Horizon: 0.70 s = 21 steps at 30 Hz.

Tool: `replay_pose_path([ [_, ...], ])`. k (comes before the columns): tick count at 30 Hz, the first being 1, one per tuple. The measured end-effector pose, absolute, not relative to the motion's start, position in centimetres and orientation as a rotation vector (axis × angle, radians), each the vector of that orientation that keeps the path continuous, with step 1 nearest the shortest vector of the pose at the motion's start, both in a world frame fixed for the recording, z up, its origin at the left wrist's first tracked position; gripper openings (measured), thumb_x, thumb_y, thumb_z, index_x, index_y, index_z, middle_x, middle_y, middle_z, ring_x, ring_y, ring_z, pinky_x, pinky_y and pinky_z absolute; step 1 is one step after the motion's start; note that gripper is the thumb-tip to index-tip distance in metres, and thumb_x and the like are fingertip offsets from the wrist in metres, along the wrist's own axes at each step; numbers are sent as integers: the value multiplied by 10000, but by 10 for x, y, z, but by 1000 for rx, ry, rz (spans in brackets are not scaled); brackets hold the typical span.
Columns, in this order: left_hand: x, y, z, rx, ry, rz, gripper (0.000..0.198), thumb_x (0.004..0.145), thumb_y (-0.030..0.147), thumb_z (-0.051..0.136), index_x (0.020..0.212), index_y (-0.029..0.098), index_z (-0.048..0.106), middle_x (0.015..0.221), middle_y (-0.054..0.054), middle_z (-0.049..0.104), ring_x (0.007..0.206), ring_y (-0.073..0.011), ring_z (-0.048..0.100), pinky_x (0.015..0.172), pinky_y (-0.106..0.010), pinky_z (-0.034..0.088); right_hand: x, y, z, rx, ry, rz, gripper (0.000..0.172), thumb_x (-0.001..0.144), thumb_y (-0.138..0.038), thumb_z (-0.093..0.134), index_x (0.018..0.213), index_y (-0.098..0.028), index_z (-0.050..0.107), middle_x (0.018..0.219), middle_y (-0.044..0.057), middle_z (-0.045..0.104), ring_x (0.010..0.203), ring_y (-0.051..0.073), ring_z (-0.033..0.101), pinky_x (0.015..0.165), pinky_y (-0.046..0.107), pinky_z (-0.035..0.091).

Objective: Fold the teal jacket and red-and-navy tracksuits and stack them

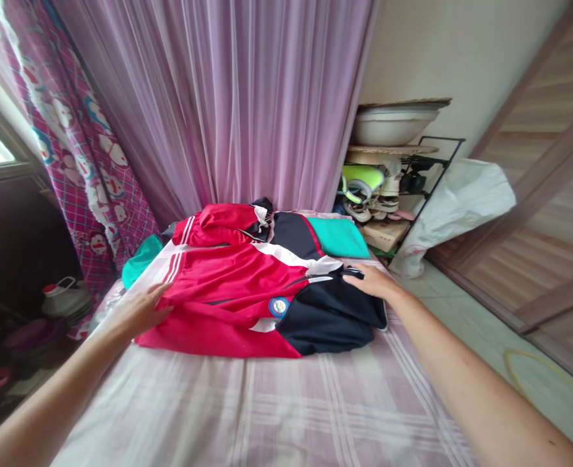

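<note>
A red, navy and white jacket (238,279) lies spread on the bed, with a round blue-and-white badge (279,306) on it. At its left end, by the white-striped part, rests my left hand (146,311), fingers extended and apart. My right hand (374,283) is at the navy end, thumb and fingers closed around a dark, white-striped bit of the jacket's fabric. Behind this jacket is another red and navy garment (223,222), bunched up. A folded teal cloth (339,237) lies at the back right, and a teal item (141,261) sits at the left edge.
Pale checked bedding (247,415) covers the bed. Purple curtains (247,104) hang behind it. Right of the bed stands a black rack (442,175) with shoes and a white basin (393,123), beside a white plastic bag (471,201). A plastic jug (65,299) is at left.
</note>
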<state>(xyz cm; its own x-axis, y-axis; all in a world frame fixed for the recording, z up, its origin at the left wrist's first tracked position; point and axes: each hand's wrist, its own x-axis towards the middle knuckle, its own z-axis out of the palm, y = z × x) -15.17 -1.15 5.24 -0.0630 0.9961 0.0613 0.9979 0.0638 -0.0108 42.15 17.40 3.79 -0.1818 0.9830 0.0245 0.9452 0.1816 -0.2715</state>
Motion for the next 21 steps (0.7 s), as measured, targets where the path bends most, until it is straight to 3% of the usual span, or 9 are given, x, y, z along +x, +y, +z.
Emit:
replay_pose_path([
  [2, -118, -10, 51, -2343, -2100, -71, 562, 857, 466, 506, 1373, 253, 565, 1384, -89, 622, 1252, -279, 581, 1057, -387, 435, 424, 154, 26, -1840, -2290, 403, 614, 793, -541, 648, 1319, -223, 634, 1339, 114, 646, 1218, 305, 595, 987, 377, 477],
  [6, -69, -12, 42, -2512, -1965, -50, 391, 834, 428, 593, 1177, 267, 690, 1279, -77, 695, 1238, -280, 594, 1112, -447, 376, 433, 132, 23, -1786, -2272, 513, 220, 773, -374, 656, 914, -235, 751, 1059, 73, 752, 1038, 274, 664, 935, 373, 493],
  [8, -60, -16, 42, -2522, -1938, -78, 293, 848, 398, 583, 1067, 251, 710, 1222, -78, 718, 1188, -270, 620, 1108, -458, 372, 438, 130, 34, -1694, -2024, 643, 144, 764, -348, 639, 783, -227, 714, 944, 63, 753, 967, 254, 675, 907, 369, 506],
  [14, -55, -54, 66, -2695, -1819, -112, 181, 848, 308, 565, 955, 236, 692, 1078, -59, 736, 1060, -224, 655, 1084, -391, 389, 460, 117, 107, -1253, -938, 1099, 165, 704, -383, 656, 787, -244, 624, 762, 25, 721, 795, 229, 693, 727, 353, 572],
  [18, -44, -82, 86, -2721, -1910, 129, 128, 800, 194, 538, 813, 242, 656, 794, 2, 710, 839, -186, 674, 1083, -382, 371, 477, 91, 155, -1237, -1073, 1059, 131, 750, -432, 608, 744, -302, 627, 754, 40, 726, 828, 276, 697, 737, 378, 580],
  [21, -41, -91, 88, -2662, -1996, 239, 166, 768, 246, 591, 896, 274, 693, 851, -12, 732, 903, -224, 674, 1012, -375, 417, 474, 86, 179, -1362, -1544, 736, 226, 828, -508, 513, 842, -328, 650, 886, 35, 746, 959, 307, 690, 794, 381, 576],
])
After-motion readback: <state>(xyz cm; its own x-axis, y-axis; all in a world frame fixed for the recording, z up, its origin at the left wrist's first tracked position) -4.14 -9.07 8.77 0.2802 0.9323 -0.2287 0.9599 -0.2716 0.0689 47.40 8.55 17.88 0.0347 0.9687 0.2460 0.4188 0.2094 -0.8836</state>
